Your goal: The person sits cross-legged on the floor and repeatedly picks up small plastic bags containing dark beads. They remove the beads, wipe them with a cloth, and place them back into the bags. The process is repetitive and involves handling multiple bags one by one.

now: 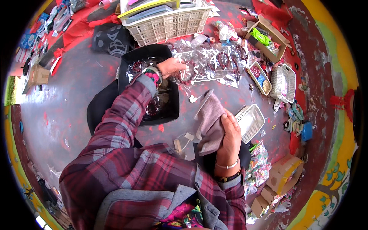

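Observation:
My left hand reaches out over the rim of a black open box. Its fingers are pinched at the edge of a clear plastic bag with dark red beads in it. More clear bags with beaded strings lie spread to the right of that hand. Inside the black box, further bagged beads show, partly covered by my sleeve. My right hand holds a folded mauve cloth nearer to me, its thumb side hidden by the cloth.
A cream plastic crate stands at the back. To the right are a cardboard box, a small basket of coloured pieces and white baskets. Torn cartons and wrapped packets lie at the lower right.

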### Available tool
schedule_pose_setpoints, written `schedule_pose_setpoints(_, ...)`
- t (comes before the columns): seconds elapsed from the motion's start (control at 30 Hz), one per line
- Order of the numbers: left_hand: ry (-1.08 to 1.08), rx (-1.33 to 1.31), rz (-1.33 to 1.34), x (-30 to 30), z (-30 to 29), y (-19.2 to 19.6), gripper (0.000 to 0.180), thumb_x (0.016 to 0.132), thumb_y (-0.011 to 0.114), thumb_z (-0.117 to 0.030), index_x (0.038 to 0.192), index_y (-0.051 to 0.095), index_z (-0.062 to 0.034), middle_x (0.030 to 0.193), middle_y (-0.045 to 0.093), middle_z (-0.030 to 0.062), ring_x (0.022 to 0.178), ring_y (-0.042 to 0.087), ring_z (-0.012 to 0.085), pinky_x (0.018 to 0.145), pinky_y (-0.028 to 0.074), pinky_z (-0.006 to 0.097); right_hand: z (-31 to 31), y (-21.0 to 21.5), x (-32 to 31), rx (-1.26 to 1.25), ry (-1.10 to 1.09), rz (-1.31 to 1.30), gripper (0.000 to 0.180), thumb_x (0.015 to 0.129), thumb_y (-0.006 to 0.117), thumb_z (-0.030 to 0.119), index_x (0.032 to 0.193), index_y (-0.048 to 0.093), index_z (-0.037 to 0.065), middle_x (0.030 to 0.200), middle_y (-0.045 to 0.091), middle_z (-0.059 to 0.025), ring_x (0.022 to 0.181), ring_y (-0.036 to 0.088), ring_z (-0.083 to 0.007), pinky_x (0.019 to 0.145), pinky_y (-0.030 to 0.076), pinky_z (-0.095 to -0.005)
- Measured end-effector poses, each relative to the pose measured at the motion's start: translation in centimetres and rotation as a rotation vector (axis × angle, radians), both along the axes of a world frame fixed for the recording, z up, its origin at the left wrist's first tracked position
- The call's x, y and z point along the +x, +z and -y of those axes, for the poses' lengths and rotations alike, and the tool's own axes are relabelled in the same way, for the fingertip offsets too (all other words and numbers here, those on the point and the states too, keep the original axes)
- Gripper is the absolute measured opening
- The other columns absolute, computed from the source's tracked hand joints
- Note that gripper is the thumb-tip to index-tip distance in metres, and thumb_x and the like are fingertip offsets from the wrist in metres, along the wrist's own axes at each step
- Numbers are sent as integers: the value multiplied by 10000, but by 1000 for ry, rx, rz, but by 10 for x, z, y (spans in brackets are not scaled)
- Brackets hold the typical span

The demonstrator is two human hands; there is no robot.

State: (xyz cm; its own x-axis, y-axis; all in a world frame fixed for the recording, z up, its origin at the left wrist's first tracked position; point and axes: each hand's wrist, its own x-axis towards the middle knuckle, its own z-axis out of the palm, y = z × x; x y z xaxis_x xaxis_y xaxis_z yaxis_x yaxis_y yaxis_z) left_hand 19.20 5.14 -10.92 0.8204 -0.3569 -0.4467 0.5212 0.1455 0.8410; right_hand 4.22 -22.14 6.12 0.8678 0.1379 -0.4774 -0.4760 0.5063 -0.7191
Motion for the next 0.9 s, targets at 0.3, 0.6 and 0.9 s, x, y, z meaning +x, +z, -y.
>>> schedule_pose_setpoints(0.3,8,-598,-131,-128,2,97,371,931,508,-235,1232,490,-20,1104,614,192,999,622,335,871,503,471,-16,20,-2,163,-76,251,392,899,505,59,1279,453,-24,1179,569,-106,1039,576,-185,895,464,-293)
schedule_pose_setpoints(0.6,277,-1042,120,-193,24,118,477,800,473,-121,1273,467,-60,1230,532,146,1126,522,293,980,414,456,-63,6,-34,-932,70,1334,459,782,524,-24,1240,513,3,1253,499,-211,1136,512,-340,955,419,-376)
schedule_pose_setpoints(0.9,478,-1106,-23,-206,49,153,553,970,305,-472,1316,434,-61,1287,517,147,1159,517,292,1005,407,402,-83,13,-54,-1405,414,1429,390,892,534,285,1262,549,162,1429,371,-133,1328,322,-346,1085,166,-476)
